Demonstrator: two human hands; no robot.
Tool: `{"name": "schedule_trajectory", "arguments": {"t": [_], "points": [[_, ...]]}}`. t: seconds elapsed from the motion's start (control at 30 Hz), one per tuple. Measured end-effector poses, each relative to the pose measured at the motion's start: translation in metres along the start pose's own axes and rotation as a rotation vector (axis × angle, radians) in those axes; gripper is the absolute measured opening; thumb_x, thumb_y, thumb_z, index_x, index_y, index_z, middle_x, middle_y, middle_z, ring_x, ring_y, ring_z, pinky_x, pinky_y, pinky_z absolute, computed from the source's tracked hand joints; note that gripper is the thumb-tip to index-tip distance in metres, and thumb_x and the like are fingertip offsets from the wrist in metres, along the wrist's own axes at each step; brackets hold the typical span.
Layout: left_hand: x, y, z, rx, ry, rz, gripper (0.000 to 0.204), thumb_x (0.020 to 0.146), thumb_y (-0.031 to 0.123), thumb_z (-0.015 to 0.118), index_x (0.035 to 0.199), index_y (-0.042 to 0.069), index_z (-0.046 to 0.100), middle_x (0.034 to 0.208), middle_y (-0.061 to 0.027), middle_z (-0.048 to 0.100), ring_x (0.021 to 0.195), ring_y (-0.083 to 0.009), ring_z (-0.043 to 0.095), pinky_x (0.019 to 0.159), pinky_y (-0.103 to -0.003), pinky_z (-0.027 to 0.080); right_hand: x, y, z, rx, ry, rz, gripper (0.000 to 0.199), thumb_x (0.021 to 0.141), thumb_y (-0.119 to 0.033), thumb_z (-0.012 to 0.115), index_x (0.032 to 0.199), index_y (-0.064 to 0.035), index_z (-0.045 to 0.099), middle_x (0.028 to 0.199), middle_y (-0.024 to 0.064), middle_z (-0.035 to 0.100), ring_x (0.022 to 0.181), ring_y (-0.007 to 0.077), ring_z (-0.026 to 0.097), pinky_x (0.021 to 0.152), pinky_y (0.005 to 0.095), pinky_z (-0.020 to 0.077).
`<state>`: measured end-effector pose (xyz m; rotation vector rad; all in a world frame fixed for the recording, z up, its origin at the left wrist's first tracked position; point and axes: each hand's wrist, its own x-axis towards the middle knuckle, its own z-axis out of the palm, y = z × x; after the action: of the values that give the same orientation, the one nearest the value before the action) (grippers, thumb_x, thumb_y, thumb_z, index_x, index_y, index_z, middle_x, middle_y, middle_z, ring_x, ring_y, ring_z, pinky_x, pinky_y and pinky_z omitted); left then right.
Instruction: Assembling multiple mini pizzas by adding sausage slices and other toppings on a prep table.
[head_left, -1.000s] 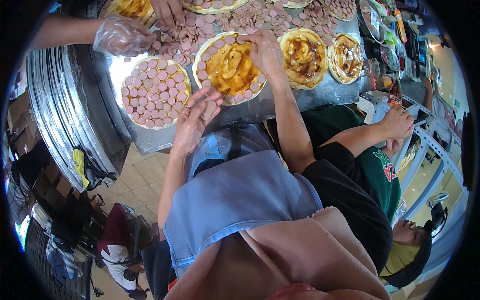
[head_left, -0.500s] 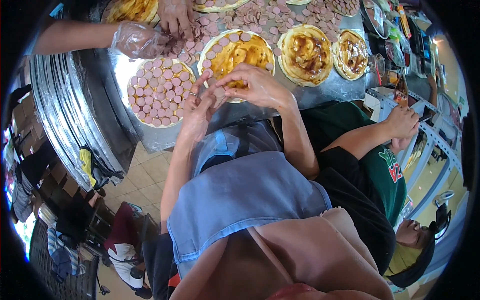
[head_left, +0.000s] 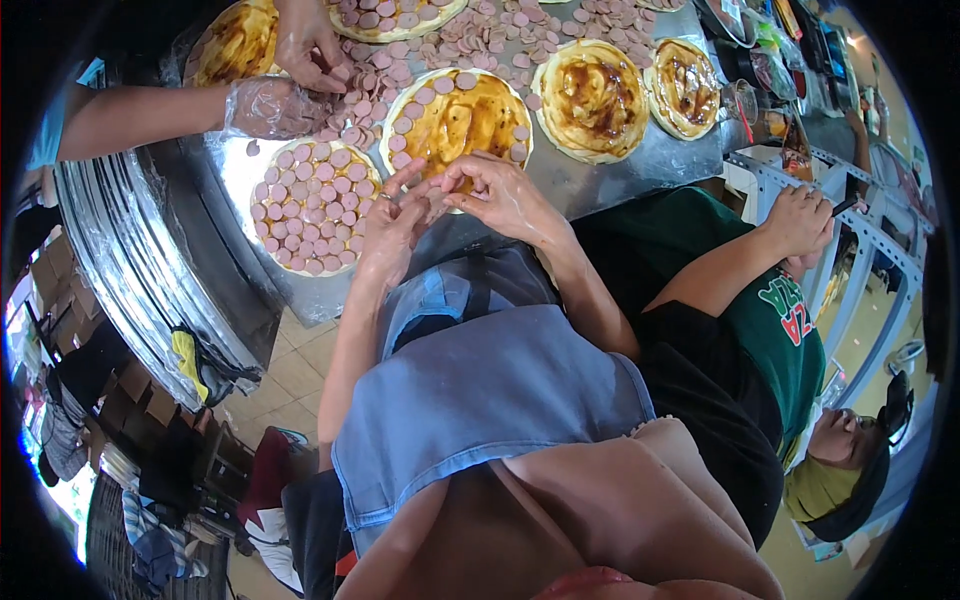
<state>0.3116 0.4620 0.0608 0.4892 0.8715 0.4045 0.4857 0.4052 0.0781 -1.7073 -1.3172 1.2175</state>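
Sausage slices [head_left: 418, 196] sat pinched between left hand [head_left: 392, 222] and right hand [head_left: 497, 192], at near rim of sauced base [head_left: 462, 118]. Fingers closed, probably peeling slices apart. Best laid singly, evenly, filling bare centre.

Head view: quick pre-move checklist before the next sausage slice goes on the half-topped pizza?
1. Slices in hand: left hand and right hand meet at the half-topped pizza edge; slice count cannot tell.
2. Bare sauce left: centre open, ok.
3. Neighbour fully topped pizza: covered, ok.
4. Loose sausage slices within reach: ok.
5. Co-worker's gloved hand beside the pile, apart from this pizza: ok.
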Motion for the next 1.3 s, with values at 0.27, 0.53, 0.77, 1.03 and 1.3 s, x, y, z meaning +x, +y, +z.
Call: {"name": "schedule_trajectory", "arguments": {"t": [0.27,0.53,0.77,1.03,1.3], "points": [[0.001,0.003,-0.004,-0.023,-0.031,0.001,0.045,0.091,-0.006,0.042,0.136,-0.001,0.034,0.129,-0.0228,0.051,0.113,-0.0245,0.058,0.098,-0.035,0.049,0.035,0.058,-0.037,-0.117,0.399,0.08,0.015,0.084,-0.015,0.07,0.093,-0.0045,0.064,0.075,0.0013,0.059,0.067,0.0052,0.052,0.057,0.0215,0.0416],[-0.004,0.003,-0.008,-0.001,-0.03,-0.004,0.044,0.092,-0.006,0.041,0.135,-0.002,0.035,0.13,-0.0225,0.051,0.114,-0.0253,0.057,0.098,-0.034,0.049,0.077,0.072,-0.051,-0.376,0.511,0.054,0.023,0.082,-0.023,0.069,0.096,-0.0058,0.066,0.076,0.0076,0.061,0.069,0.0198,0.058,0.061,0.0331,0.0466],[-0.005,0.008,-0.004,-0.002,-0.007,-0.009,0.043,0.093,-0.004,0.042,0.135,-0.001,0.035,0.13,-0.0214,0.051,0.115,-0.0245,0.056,0.099,-0.035,0.048,0.076,0.075,-0.048,-0.523,0.607,-0.1,0.014,0.082,-0.016,0.065,0.095,-0.0103,0.069,0.079,0.0122,0.061,0.075,0.0288,0.061,0.067,0.0399,0.0483],[-0.003,0.007,0.003,0.011,-0.012,-0.011,0.044,0.093,-0.002,0.043,0.136,0.0,0.035,0.131,-0.0205,0.051,0.116,-0.0244,0.056,0.101,-0.036,0.046,0.07,0.064,-0.047,-0.566,0.577,-0.113,0.013,0.084,-0.01,0.061,0.095,-0.0097,0.069,0.087,0.0145,0.062,0.08,0.0337,0.061,0.069,0.0411,0.0483],[0.002,0.011,0.015,-0.024,-0.013,0.009,0.047,0.092,-0.004,0.046,0.137,0.001,0.033,0.131,-0.019,0.052,0.114,-0.0242,0.057,0.097,-0.034,0.049,0.06,0.056,-0.051,-0.52,0.541,-0.103,0.016,0.085,-0.013,0.062,0.099,-0.0104,0.07,0.087,0.0135,0.063,0.083,0.0322,0.061,0.072,0.0408,0.0486]]}}
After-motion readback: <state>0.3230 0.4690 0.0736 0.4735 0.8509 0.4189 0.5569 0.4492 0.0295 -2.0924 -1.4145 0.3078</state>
